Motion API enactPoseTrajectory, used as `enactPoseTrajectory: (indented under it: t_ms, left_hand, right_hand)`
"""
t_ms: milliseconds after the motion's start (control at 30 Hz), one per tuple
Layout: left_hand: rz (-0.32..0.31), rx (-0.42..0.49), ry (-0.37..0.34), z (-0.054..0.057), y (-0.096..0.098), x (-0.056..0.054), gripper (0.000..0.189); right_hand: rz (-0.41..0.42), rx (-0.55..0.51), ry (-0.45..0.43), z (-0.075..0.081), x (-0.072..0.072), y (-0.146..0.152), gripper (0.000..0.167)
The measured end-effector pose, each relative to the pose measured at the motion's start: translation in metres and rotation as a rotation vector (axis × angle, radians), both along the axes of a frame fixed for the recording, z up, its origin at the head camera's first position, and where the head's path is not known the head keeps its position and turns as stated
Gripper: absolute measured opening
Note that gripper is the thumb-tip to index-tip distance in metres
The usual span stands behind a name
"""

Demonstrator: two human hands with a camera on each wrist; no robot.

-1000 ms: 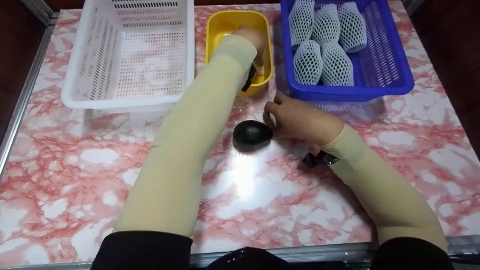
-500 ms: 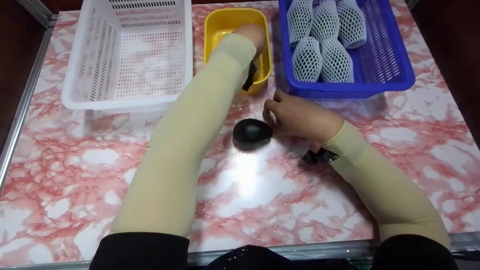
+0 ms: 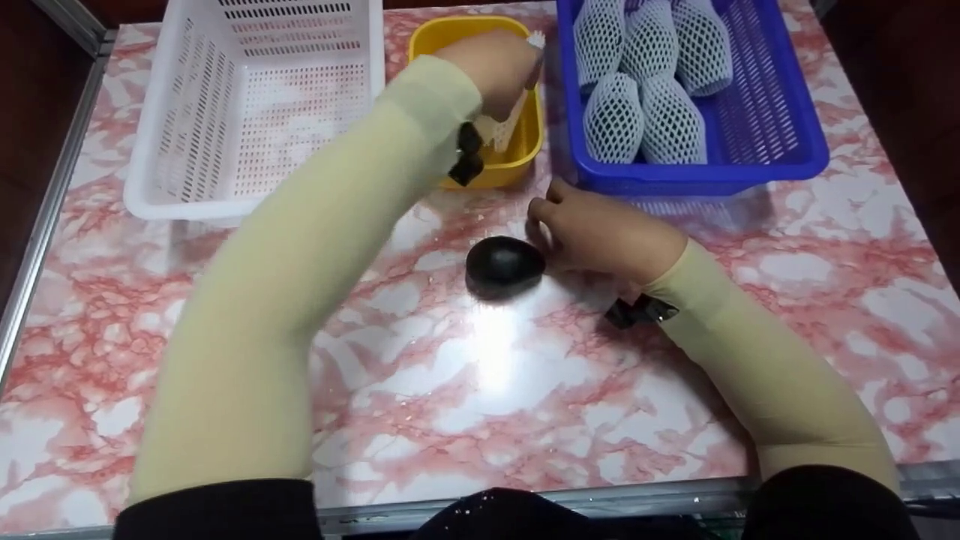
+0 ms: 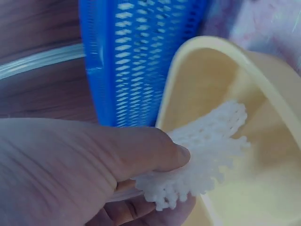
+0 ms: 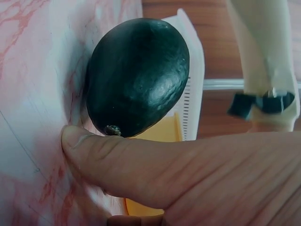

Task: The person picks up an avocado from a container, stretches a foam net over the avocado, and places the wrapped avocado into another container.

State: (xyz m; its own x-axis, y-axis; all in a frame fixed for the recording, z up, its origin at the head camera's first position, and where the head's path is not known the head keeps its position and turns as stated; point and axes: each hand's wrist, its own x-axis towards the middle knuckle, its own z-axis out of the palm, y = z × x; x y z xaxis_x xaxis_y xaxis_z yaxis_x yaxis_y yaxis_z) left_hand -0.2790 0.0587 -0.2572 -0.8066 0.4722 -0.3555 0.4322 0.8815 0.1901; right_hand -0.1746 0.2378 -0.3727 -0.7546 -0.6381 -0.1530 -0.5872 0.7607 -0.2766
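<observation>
A dark green avocado point(image 3: 505, 268) lies on its side on the marbled table, its stem end point(image 5: 113, 130) facing my right hand point(image 3: 611, 234). That hand rests on the table with loosely bent fingers; its thumb point(image 5: 108, 155) is close by the stem end, and I cannot tell whether they touch. Over the yellow bin point(image 3: 529, 154), my left hand point(image 3: 495, 71) pinches a white foam net sleeve point(image 4: 207, 141) between thumb and fingers. The sleeve's frilled ends stick out past the thumb in the left wrist view. The left fingers are partly hidden behind the sleeve.
A blue basket point(image 3: 697, 176) at the back right holds several net-wrapped pieces point(image 3: 615, 120). To the left stands a white basket point(image 3: 247, 206) with a bare perforated floor. The yellow bin sits between both. A metal edge point(image 3: 637, 508) runs along the table's front.
My left hand has risen out of the yellow bin, now with the foam net sleeve in its fingers, and the forearm has swung left. The right hand and avocado have stayed put.
</observation>
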Motion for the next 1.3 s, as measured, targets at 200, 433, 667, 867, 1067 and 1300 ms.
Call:
enactPoseTrajectory:
  t_ms: [200, 433, 667, 867, 1067, 1300]
  left_hand:
    - [-0.261, 0.05, 0.154, 0.007, -0.034, 0.003, 0.054]
    - [-0.291, 0.232, 0.16, 0.0, -0.089, 0.047, 0.053]
    - [-0.399, 0.251, 0.113, -0.027, -0.126, 0.088, 0.051]
    - [-0.43, 0.226, 0.116, -0.041, -0.138, 0.112, 0.056]
    - [-0.372, 0.127, 0.029, -0.06, -0.148, 0.121, 0.059]
    - [-0.293, 0.127, 0.017, -0.091, -0.153, 0.124, 0.051]
  right_hand:
    - [0.006, 0.004, 0.022, 0.0, 0.001, 0.0, 0.031]
    - [-0.038, 0.012, -0.056, 0.001, -0.001, -0.002, 0.031]
    - [-0.068, 0.005, -0.096, 0.004, -0.002, -0.002, 0.037]
    - [-0.074, 0.003, -0.111, 0.003, -0.001, -0.002, 0.037]
    - [-0.069, 0.007, -0.081, 0.002, -0.001, -0.001, 0.035]
    - [-0.064, 0.002, -0.089, 0.002, -0.001, -0.004, 0.035]
